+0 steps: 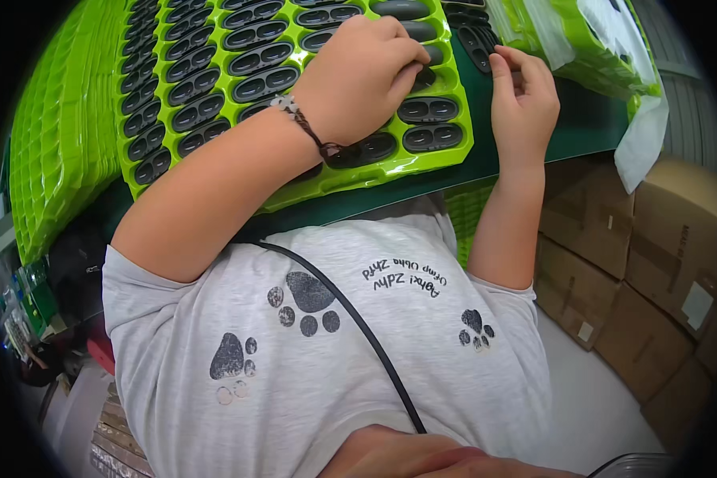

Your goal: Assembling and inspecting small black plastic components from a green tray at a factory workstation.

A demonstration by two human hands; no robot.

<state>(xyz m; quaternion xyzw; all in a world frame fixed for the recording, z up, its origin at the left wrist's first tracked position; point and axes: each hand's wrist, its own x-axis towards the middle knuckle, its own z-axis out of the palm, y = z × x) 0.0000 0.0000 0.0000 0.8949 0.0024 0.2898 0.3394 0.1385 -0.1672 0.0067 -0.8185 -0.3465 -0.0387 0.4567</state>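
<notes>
This looks like a factory or assembly workshop. On the green worktop (585,119), a lime-green tray (390,167) holds rows of matching dark oval pieces (432,137). A tall stack of similar trays (60,119) stands at the left, and plain brown cardboard boxes (585,275) are piled at the right, beside the worktop.
</notes>
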